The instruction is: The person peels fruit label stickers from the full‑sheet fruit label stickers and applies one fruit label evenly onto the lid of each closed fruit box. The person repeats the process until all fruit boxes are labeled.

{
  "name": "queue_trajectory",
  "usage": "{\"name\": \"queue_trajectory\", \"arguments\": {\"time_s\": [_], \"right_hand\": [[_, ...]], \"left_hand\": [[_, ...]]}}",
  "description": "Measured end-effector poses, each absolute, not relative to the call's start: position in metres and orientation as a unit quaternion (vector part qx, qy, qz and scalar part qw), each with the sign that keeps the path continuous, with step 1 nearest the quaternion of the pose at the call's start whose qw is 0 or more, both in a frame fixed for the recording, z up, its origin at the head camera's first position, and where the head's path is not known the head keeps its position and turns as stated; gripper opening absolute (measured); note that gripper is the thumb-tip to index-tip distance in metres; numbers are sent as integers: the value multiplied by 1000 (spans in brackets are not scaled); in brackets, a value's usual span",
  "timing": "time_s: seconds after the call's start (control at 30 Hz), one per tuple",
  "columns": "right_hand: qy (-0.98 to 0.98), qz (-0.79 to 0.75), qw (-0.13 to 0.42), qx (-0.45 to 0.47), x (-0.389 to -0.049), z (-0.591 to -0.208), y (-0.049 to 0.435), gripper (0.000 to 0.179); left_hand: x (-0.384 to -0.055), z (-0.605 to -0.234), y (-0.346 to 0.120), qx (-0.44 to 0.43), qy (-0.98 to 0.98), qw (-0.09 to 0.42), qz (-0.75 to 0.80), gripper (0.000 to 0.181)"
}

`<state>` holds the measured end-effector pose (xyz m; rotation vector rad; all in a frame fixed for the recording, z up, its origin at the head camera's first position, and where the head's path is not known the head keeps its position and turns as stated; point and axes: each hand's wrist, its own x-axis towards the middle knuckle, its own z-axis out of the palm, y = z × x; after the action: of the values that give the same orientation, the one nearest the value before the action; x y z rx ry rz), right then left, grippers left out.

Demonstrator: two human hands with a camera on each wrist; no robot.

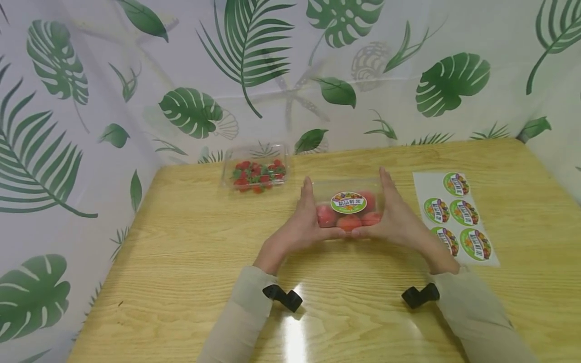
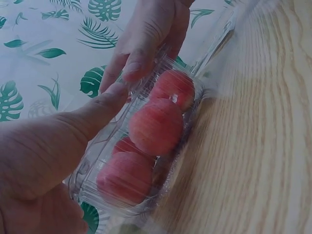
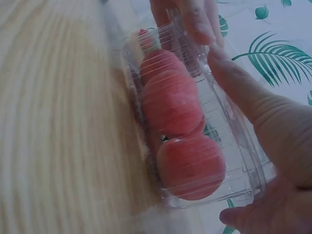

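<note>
A clear plastic clamshell box [image 1: 349,182] with several red peaches [image 2: 157,126] inside is held between both hands. An oval fruit sticker [image 1: 348,202] is on its lid. My left hand [image 1: 300,222] grips the box's left end, thumb along the near side and fingers up the end. My right hand [image 1: 399,219] grips the right end in the same way. The two thumb tips come close together at the near side. In the right wrist view the peaches [image 3: 191,166] show through the ribbed plastic wall. Part of each hand's fingers is hidden behind the box.
Behind and left of the held box stands another clear box of strawberries [image 1: 258,174]. A white sheet [image 1: 424,184] with several round fruit stickers [image 1: 475,244] lies to the right on the wooden table [image 1: 181,262]. A leaf-patterned cloth [image 1: 281,65] hangs along the table's back.
</note>
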<state>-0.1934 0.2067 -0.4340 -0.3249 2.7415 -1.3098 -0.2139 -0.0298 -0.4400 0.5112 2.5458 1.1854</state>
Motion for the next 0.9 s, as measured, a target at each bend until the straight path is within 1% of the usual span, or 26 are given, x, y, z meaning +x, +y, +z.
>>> {"name": "queue_trajectory", "arguments": {"time_s": [0.27,0.57,0.9], "right_hand": [[904,-418,40,-83,-188,-437,209,143],[904,-410,75,-94,-184,-436,216,134],[916,-384,81,-81,-184,-432,218,138]], "left_hand": [[-212,-436,-33,184,878,166,410,131],[-211,-440,-36,194,879,170,402,129],[-212,-434,-38,200,887,175,377,128]]}}
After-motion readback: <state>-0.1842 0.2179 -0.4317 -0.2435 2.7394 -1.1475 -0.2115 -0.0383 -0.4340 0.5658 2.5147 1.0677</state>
